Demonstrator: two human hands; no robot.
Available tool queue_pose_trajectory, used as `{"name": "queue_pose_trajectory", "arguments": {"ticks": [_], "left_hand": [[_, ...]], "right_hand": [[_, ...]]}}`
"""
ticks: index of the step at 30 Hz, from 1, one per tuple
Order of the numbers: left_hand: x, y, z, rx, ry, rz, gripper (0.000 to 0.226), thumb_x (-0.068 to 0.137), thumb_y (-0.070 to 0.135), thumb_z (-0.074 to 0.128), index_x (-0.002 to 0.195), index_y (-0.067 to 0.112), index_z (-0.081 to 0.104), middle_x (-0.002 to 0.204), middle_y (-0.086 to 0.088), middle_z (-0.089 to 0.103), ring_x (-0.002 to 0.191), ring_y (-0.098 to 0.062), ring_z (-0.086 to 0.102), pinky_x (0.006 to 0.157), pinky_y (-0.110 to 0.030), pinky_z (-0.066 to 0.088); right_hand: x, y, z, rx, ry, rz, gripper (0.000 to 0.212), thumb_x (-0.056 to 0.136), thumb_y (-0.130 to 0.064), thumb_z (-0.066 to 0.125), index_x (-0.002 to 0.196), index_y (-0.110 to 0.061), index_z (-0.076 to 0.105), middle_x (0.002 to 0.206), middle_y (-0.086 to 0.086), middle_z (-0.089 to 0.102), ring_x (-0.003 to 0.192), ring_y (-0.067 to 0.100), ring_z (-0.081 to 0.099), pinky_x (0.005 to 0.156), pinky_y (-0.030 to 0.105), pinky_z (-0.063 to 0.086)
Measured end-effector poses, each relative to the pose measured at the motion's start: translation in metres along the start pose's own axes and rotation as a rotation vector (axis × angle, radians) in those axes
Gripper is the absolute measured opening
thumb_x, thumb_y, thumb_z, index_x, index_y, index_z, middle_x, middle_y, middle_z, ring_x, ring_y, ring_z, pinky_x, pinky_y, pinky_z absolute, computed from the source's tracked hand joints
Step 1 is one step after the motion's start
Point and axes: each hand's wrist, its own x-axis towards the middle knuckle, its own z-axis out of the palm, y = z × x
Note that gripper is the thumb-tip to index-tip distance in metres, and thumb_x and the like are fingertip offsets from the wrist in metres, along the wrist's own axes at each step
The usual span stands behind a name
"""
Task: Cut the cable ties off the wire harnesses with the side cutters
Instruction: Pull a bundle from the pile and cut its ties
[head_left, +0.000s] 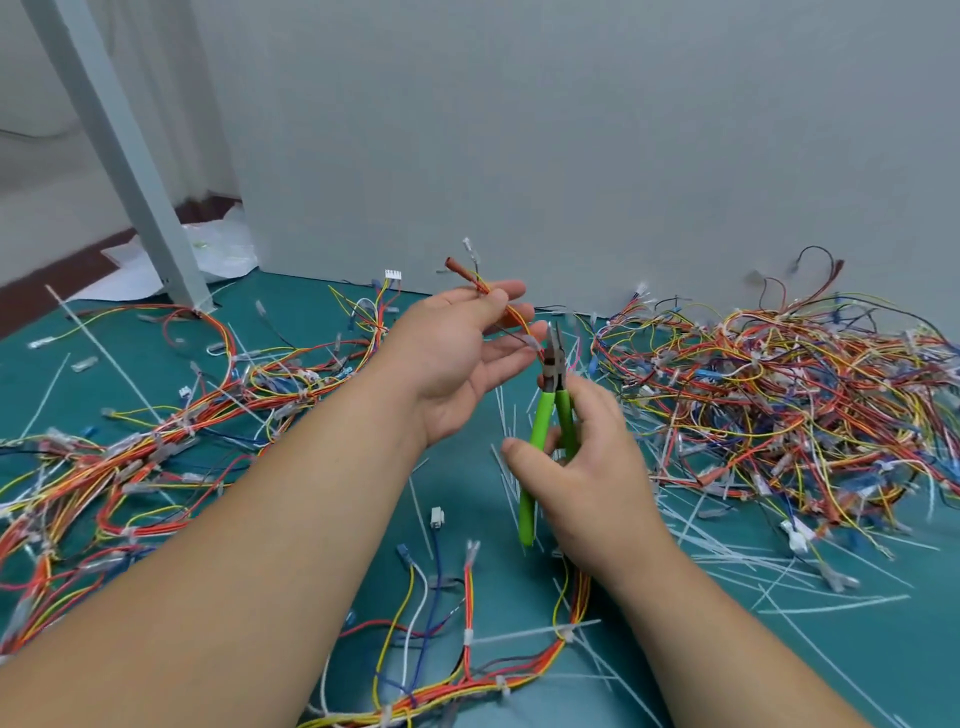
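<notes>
My left hand (462, 353) is raised palm-up over the green mat (291, 499) and pinches a thin red, orange and yellow wire harness (511, 312) between thumb and fingers; its brown connector end sticks up past the fingertips. My right hand (587, 467) grips the green-handled side cutters (550, 415), whose dark jaws point up and sit right at the held wires beside a pale cable tie (531, 340). Another harness (498, 670) with white ties lies on the mat below my arms.
A large tangled heap of wire harnesses (779, 400) fills the right side against the grey wall. More harnesses (156, 447) spread across the left. Cut white ties (753, 566) litter the mat. A grey metal post (119, 156) stands at the far left.
</notes>
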Motion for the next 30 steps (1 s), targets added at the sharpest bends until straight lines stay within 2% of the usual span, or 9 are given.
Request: {"name": "queue_pose_trajectory", "arguments": {"ticks": [2,4,8,11,14,17,21,26,30], "left_hand": [[-0.004,0.002,-0.003,0.032,-0.016,-0.048,0.020,0.107,0.017,0.047,0.117,0.010,0.064,0.107,-0.008,0.072,0.089,-0.022,0.075,0.084,-0.034,0.061],[-0.013,0.008,-0.008,0.278,-0.014,-0.089,0.024,0.105,0.034,0.053,0.118,0.017,0.064,0.117,-0.002,0.073,0.099,-0.018,0.073,0.092,-0.037,0.057],[-0.054,0.032,-0.038,1.511,-0.252,-0.030,0.080,0.059,0.097,0.046,0.127,0.056,0.052,0.119,0.031,0.064,0.097,0.006,0.064,0.087,-0.027,0.051],[-0.091,0.024,-0.053,1.901,-0.541,-0.286,0.089,0.030,0.107,0.048,0.112,0.087,0.022,0.135,0.039,0.040,0.122,-0.002,0.056,0.100,-0.040,0.048],[-0.101,-0.004,-0.062,1.908,-0.606,-0.211,0.098,0.047,0.091,0.066,0.132,0.072,0.020,0.119,0.030,0.035,0.113,-0.005,0.056,0.093,-0.038,0.050],[-0.098,-0.022,-0.063,1.848,-0.505,-0.046,0.062,0.071,0.071,0.067,0.125,0.056,0.040,0.106,0.021,0.047,0.101,-0.002,0.055,0.089,-0.031,0.049],[-0.088,-0.038,-0.063,1.757,-0.333,0.068,0.025,0.084,0.048,0.063,0.107,0.045,0.056,0.082,0.017,0.057,0.076,0.001,0.053,0.066,-0.024,0.045],[-0.064,-0.044,-0.056,1.504,-0.002,0.129,0.022,0.091,0.031,0.066,0.112,0.039,0.067,0.076,0.014,0.066,0.071,0.000,0.059,0.063,-0.024,0.045],[-0.059,-0.041,-0.045,1.343,-0.095,-0.008,0.045,0.088,0.018,0.053,0.124,0.042,0.067,0.102,0.022,0.069,0.059,0.008,0.056,0.055,-0.008,0.037]], "right_hand": [[0.002,-0.001,0.000,0.105,-0.001,0.041,0.050,0.072,-0.034,0.070,0.119,-0.024,0.061,0.102,-0.002,0.053,0.069,0.003,0.053,0.070,0.013,0.041],[0.003,0.002,-0.002,0.247,0.008,0.082,0.047,0.071,-0.034,0.070,0.117,-0.026,0.062,0.088,-0.002,0.049,0.065,0.007,0.046,0.064,0.021,0.040],[0.009,0.009,-0.008,0.601,0.022,0.183,0.058,0.063,-0.038,0.070,0.120,-0.034,0.068,0.081,0.005,0.049,0.067,0.021,0.041,0.059,0.030,0.034],[0.014,0.011,-0.009,0.883,-0.017,0.248,0.067,0.061,-0.031,0.071,0.128,-0.024,0.066,0.074,0.005,0.054,0.062,0.014,0.045,0.053,0.025,0.035],[0.016,0.011,-0.012,1.055,-0.054,0.252,0.068,0.064,-0.025,0.069,0.130,-0.013,0.062,0.077,-0.004,0.064,0.062,0.009,0.049,0.056,0.026,0.034],[0.015,0.009,-0.016,1.129,-0.061,0.256,0.057,0.073,-0.018,0.059,0.129,-0.008,0.062,0.086,-0.003,0.065,0.064,0.010,0.049,0.059,0.029,0.031],[0.015,0.007,-0.021,1.154,-0.067,0.267,0.063,0.076,-0.019,0.052,0.136,-0.003,0.057,0.104,0.000,0.068,0.066,0.013,0.046,0.060,0.031,0.028],[0.014,0.008,-0.019,1.098,-0.103,0.207,0.054,0.073,-0.015,0.057,0.126,-0.011,0.064,0.089,-0.003,0.069,0.065,0.011,0.048,0.060,0.031,0.029],[0.014,0.010,-0.014,0.997,-0.099,0.184,0.069,0.061,-0.023,0.068,0.130,-0.015,0.064,0.086,-0.006,0.065,0.066,0.010,0.048,0.058,0.029,0.030]]}}
